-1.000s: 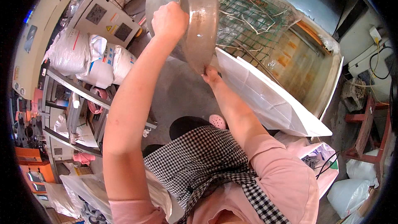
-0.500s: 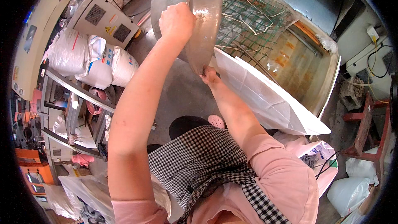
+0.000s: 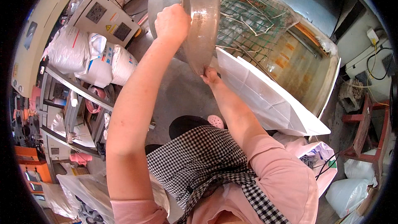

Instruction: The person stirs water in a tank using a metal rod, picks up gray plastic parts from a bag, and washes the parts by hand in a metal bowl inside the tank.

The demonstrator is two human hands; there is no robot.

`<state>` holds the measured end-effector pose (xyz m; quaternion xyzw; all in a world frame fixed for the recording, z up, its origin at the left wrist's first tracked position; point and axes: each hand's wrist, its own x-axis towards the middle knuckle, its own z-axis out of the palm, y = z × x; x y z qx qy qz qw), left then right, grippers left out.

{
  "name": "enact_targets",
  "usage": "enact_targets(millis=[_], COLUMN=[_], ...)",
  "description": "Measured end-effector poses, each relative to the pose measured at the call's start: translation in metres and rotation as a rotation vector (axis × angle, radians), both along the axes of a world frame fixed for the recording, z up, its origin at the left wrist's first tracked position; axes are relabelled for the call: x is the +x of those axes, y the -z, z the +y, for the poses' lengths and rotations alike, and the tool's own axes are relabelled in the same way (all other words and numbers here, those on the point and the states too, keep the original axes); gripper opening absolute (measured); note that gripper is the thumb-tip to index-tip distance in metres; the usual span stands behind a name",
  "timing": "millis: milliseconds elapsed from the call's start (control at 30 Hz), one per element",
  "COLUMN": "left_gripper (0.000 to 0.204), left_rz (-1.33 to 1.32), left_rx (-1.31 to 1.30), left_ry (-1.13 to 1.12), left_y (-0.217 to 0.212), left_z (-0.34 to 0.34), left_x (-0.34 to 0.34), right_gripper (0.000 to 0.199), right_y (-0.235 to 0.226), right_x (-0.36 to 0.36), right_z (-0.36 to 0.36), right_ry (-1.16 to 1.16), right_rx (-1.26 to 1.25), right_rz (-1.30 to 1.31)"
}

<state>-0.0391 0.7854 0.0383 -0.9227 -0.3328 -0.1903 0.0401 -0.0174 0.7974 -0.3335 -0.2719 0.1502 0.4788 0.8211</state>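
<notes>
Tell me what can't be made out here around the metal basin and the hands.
Head view only:
- Inside of the metal basin: turned edge-on, contents hidden.
- Right hand fingers: tucked under the basin's rim.
- Left hand fingers: wrapped behind the rim.
- Tank bottom: screened by green mesh and a white bag.

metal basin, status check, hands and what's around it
Left hand gripping the rim of the metal basin, right hand at its lower edge. Basin tipped on edge over the tank. Green wire mesh and white board close beside.
</notes>
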Motion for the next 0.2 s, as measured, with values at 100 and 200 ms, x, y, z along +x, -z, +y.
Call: enact_targets(millis=[100, 200], left_gripper=[0.029, 0.030], left_rz=[0.014, -0.008], left_rx=[-0.010, -0.010], left_ry=[0.014, 0.031], left_y=[0.001, 0.002], left_z=[0.006, 0.003], left_x=[-0.005, 0.003], right_gripper=[0.038, 0.044], right_y=[0.027, 0.058], right_x=[0.003, 0.026], right_z=[0.004, 0.002], right_ry=[-0.066, -0.082], right_rx=[0.096, 0.065], right_rz=[-0.052, -0.156])
